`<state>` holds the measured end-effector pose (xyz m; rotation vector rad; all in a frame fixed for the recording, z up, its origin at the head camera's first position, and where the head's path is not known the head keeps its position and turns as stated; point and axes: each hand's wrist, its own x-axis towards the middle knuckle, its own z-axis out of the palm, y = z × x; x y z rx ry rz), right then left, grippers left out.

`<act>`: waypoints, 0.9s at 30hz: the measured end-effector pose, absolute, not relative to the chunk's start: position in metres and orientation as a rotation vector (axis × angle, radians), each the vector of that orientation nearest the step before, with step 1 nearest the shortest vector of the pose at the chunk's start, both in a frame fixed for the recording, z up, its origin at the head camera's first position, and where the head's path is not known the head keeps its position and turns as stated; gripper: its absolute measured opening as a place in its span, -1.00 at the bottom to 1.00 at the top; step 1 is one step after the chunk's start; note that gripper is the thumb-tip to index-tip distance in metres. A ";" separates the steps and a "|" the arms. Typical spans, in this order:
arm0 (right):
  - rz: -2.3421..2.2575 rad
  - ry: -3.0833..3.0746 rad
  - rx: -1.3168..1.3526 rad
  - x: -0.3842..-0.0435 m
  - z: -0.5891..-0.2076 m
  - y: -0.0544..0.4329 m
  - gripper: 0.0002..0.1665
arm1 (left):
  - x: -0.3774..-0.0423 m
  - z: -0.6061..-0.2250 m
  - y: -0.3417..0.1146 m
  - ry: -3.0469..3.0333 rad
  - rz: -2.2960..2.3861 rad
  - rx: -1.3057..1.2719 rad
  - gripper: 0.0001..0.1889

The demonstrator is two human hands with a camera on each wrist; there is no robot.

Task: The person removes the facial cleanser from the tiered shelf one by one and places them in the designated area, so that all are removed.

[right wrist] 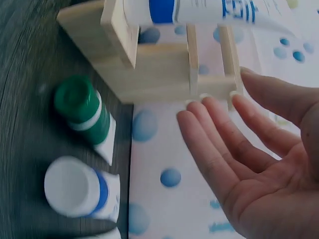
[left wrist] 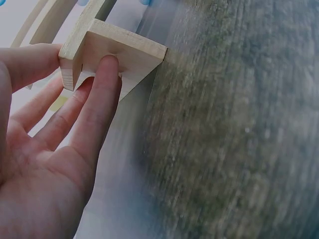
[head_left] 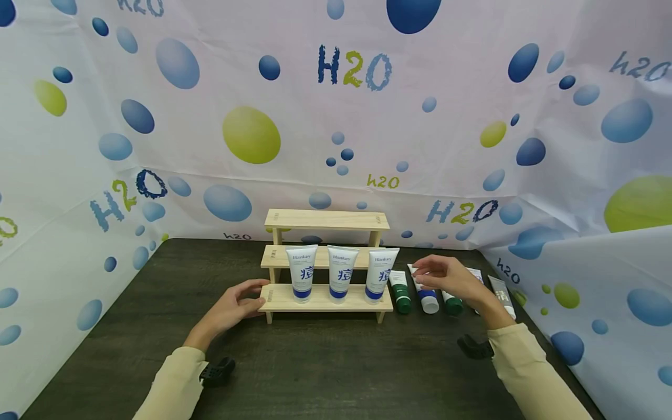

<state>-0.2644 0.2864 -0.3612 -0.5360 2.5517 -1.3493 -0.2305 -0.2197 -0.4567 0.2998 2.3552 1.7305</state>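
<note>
A tiered wooden stand (head_left: 325, 297) carries three upright white tubes with blue bands on its lowest step: a left tube (head_left: 301, 271), a middle tube (head_left: 341, 271) and a right tube (head_left: 380, 271). My left hand (head_left: 237, 306) holds the left end of that step, thumb on the board's edge and fingertips against its side and underside in the left wrist view. To the stand's right, my right hand (head_left: 448, 279) hovers over the lying tubes, holding nothing, its fingers loosely bent. Below it lie a white-and-blue tube (right wrist: 75, 186) and a green-capped tube (right wrist: 84, 109).
Another green-capped tube (head_left: 452, 304) and a greyish tube (head_left: 502, 296) lie farther right on the dark wood table (head_left: 336, 367). A patterned backdrop (head_left: 336, 116) rises behind and along both sides.
</note>
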 end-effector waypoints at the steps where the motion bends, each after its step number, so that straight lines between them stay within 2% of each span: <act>1: -1.358 2.547 -0.554 -0.265 -0.362 0.282 -0.47 | -0.230 -0.456 -0.219 2.357 1.729 0.302 -0.36; 13: -1.405 2.589 -0.650 -0.267 -0.370 0.243 -0.48 | -0.232 -0.458 -0.215 2.419 1.712 0.208 -0.40; 27: -1.430 2.587 -0.692 -0.269 -0.376 0.223 -0.41 | -0.235 -0.459 -0.215 2.416 1.704 0.167 -0.41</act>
